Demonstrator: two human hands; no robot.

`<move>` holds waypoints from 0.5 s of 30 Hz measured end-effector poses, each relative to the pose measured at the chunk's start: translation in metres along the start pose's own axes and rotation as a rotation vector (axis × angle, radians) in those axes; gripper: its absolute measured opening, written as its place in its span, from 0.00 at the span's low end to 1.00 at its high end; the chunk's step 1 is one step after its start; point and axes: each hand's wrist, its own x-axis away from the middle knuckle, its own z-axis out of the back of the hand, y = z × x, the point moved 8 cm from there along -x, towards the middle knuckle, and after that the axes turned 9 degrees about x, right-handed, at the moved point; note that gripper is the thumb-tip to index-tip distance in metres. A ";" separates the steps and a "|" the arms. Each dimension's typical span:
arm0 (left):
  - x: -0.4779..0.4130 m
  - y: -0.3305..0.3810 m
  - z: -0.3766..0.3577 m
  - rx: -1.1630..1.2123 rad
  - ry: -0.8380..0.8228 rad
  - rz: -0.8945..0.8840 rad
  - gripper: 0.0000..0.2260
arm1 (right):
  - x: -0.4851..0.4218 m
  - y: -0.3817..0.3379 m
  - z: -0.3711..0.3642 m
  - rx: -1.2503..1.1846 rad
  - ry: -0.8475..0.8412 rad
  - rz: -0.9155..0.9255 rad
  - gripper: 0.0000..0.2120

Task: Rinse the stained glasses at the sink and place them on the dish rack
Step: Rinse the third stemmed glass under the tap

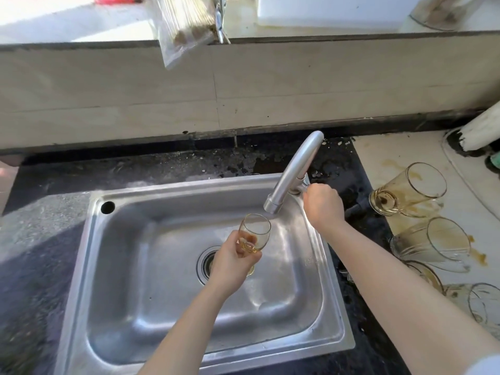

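My left hand (232, 259) grips a small stemmed glass (255, 234) with amber liquid in its bowl, held over the steel sink (151, 266) just below the spout of the tap (293, 169). No water is visibly running. My right hand (323, 205) is closed around the tap's handle at its base. On the pale counter to the right lie stained glasses on their sides: one tumbler (411, 189), a second (433, 244) nearer me, and others at the right edge (479, 304).
Brown spills (392, 165) stain the pale counter around the tipped glasses. A drain (207, 262) sits mid-sink. Dark stone counter surrounds the sink. A tiled ledge above holds a plastic bag (184, 25) and a white tub (332, 12). A white pipe (481, 128) stands at right.
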 end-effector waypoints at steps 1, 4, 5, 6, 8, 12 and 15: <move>-0.001 0.001 0.000 0.007 -0.002 -0.003 0.10 | 0.001 -0.001 0.001 0.024 0.001 0.012 0.09; -0.001 0.002 -0.001 0.028 -0.012 -0.011 0.10 | 0.002 -0.005 0.001 0.065 -0.001 0.037 0.08; -0.002 0.001 -0.002 0.033 -0.017 -0.011 0.10 | 0.003 -0.005 0.001 0.072 -0.004 0.040 0.08; -0.002 0.000 -0.003 0.044 -0.023 -0.011 0.10 | 0.004 -0.006 0.001 0.083 -0.005 0.044 0.08; -0.003 -0.003 -0.005 0.075 -0.036 -0.010 0.12 | 0.006 -0.008 0.002 0.107 0.001 0.058 0.07; -0.003 -0.007 -0.006 0.079 -0.040 -0.016 0.13 | 0.009 -0.013 0.006 0.142 0.012 0.088 0.08; -0.005 -0.008 -0.007 0.075 -0.041 -0.018 0.13 | 0.012 -0.014 0.008 0.165 0.004 0.105 0.09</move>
